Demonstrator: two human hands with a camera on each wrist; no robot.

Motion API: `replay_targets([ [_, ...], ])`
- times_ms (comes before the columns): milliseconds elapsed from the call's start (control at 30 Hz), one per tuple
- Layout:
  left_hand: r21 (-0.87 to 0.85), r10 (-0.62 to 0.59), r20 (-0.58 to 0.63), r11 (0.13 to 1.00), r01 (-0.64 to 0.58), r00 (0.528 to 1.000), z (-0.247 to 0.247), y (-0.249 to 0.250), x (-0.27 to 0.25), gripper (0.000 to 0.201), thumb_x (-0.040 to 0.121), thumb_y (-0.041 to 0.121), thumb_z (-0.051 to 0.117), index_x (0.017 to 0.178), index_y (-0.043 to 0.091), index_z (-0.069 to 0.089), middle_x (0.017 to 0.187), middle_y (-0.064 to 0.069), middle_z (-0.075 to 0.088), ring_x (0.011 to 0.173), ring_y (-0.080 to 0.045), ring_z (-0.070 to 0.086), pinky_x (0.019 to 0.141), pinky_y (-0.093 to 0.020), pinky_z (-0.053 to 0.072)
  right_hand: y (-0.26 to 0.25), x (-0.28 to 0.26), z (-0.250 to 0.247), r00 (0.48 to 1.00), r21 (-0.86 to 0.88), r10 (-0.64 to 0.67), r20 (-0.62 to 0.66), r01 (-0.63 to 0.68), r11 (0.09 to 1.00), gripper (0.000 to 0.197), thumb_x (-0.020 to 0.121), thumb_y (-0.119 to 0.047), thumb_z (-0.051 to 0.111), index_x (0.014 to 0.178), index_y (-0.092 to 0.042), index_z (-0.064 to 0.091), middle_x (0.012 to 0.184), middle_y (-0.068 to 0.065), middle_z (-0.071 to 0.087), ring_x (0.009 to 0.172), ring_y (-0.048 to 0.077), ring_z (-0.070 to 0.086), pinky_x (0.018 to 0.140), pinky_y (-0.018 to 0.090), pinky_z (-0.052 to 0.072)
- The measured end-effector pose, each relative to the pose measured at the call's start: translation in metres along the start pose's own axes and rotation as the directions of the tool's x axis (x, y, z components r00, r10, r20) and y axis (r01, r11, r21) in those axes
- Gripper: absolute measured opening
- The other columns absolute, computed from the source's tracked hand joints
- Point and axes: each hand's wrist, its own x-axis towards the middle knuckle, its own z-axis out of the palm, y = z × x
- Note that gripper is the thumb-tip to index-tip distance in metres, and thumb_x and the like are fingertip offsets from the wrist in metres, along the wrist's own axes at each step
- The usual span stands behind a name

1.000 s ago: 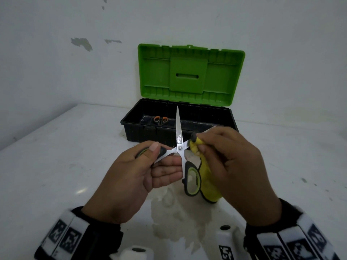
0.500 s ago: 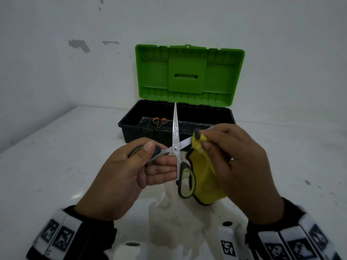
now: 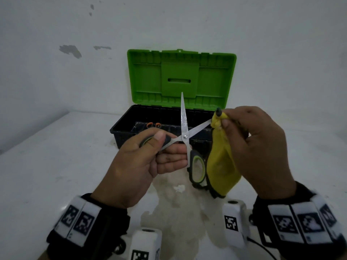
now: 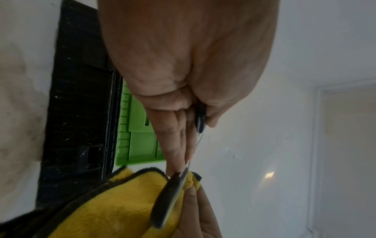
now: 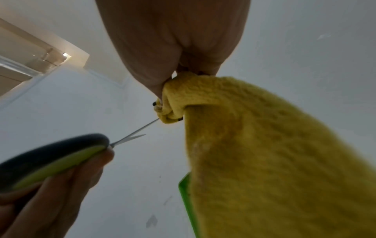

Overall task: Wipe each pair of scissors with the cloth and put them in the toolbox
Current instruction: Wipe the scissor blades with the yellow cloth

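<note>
I hold black-and-green scissors [image 3: 185,136] spread wide over the table, in front of the toolbox [image 3: 120,129]. My left hand [image 3: 150,147] grips one handle; the other handle [image 3: 197,168] hangs free below. One blade points straight up, the other slants right. My right hand [image 3: 225,121] pinches the yellow cloth [image 3: 221,162] around the tip of that slanted blade, and the rest of the cloth hangs down. The right wrist view shows the cloth [image 5: 264,161] bunched on the blade [image 5: 142,128]. The left wrist view shows the cloth [image 4: 122,209] below the fingers.
The black toolbox stands at the back against the wall with its green lid [image 3: 181,79] upright and open. Orange-handled scissors [image 3: 154,125] lie inside at its left end. A stained patch [image 3: 178,212] marks the white table beneath my hands.
The cloth in my right hand has slid outward along the slanted blade, from near the pivot to its tip. Both hands and the scissors have risen a little.
</note>
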Motion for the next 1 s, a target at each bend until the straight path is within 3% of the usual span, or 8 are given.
replay_targets([
  [200,0.007,0.02,0.015,1.0,-0.02,1.0,0.014,0.003,0.02,0.032,0.086,0.028,0.05,0.097,0.001,0.064,0.084,-0.023,0.073,0.076,-0.03,0.075,0.068,-0.034,0.061,0.016,0.018,-0.009,0.99,-0.032,0.122,-0.066,-0.124,0.992,0.016,0.093,-0.016,0.064,0.106,-0.017,0.073,0.096,-0.004,0.068,0.09,0.009,0.06,0.078,0.008,0.039],
  [300,-0.001,0.023,0.032,1.0,-0.023,0.999,0.019,0.004,0.028,0.032,0.085,0.029,0.05,0.096,0.001,0.064,0.08,-0.019,0.074,0.072,-0.027,0.074,0.065,-0.032,0.061,0.008,0.02,-0.017,0.998,0.007,0.031,-0.054,-0.031,1.0,0.015,0.092,-0.013,0.065,0.105,-0.015,0.073,0.097,-0.004,0.066,0.086,-0.001,0.055,0.08,0.001,0.036],
  [433,-0.016,0.008,0.04,1.0,-0.008,0.999,0.017,0.006,0.035,0.037,0.084,0.029,0.05,0.099,-0.003,0.062,0.078,-0.019,0.074,0.069,-0.025,0.074,0.062,-0.03,0.06,0.009,0.017,-0.016,0.996,-0.045,-0.087,0.009,0.088,0.995,0.015,0.09,-0.008,0.066,0.104,-0.008,0.073,0.098,0.001,0.065,0.087,0.002,0.053,0.082,0.002,0.035],
  [567,-0.091,-0.015,0.021,0.996,0.017,1.0,0.014,0.006,0.037,0.032,0.083,0.028,0.05,0.095,0.001,0.063,0.076,-0.018,0.074,0.066,-0.024,0.074,0.061,-0.031,0.061,0.028,0.02,-0.027,0.99,-0.092,0.085,-0.112,-0.095,0.991,0.014,0.093,-0.013,0.063,0.104,-0.016,0.071,0.095,-0.008,0.063,0.089,0.006,0.057,0.081,0.004,0.038],
  [633,-0.11,-0.033,0.033,0.993,0.036,0.999,0.013,0.005,0.039,0.032,0.084,0.028,0.05,0.096,0.001,0.063,0.079,-0.02,0.074,0.068,-0.025,0.074,0.062,-0.032,0.061,0.028,0.02,-0.031,0.982,0.017,0.167,-0.094,-0.166,0.986,0.015,0.094,-0.018,0.063,0.106,-0.02,0.071,0.097,-0.008,0.069,0.091,0.01,0.064,0.08,0.016,0.047],
  [700,-0.11,-0.052,0.07,0.992,0.059,0.996,0.014,0.005,0.042,0.033,0.086,0.027,0.049,0.099,0.0,0.062,0.081,-0.021,0.073,0.071,-0.026,0.075,0.064,-0.033,0.061,0.017,0.019,-0.028,0.992,0.07,0.123,-0.028,-0.12,0.99,0.015,0.094,-0.018,0.063,0.107,-0.02,0.071,0.097,-0.008,0.07,0.089,0.008,0.065,0.077,0.02,0.049],
  [833,-0.037,-0.073,0.141,0.996,0.078,0.987,0.016,0.007,0.047,0.034,0.09,0.028,0.048,0.102,0.001,0.063,0.087,-0.022,0.074,0.078,-0.028,0.074,0.068,-0.034,0.061,0.002,0.017,-0.009,0.99,0.045,-0.103,0.095,0.099,0.994,0.018,0.092,-0.013,0.061,0.108,-0.012,0.07,0.102,-0.002,0.066,0.092,0.005,0.056,0.082,0.006,0.039],
  [1000,0.048,-0.062,0.132,0.997,0.056,0.989,0.015,0.008,0.05,0.033,0.091,0.031,0.047,0.101,0.006,0.066,0.092,-0.021,0.075,0.083,-0.028,0.074,0.062,-0.026,0.059,0.007,0.013,0.001,0.975,-0.04,-0.146,0.169,0.155,0.987,0.027,0.092,-0.026,0.064,0.114,-0.011,0.07,0.105,0.005,0.059,0.095,0.004,0.049,0.083,0.003,0.034],
])
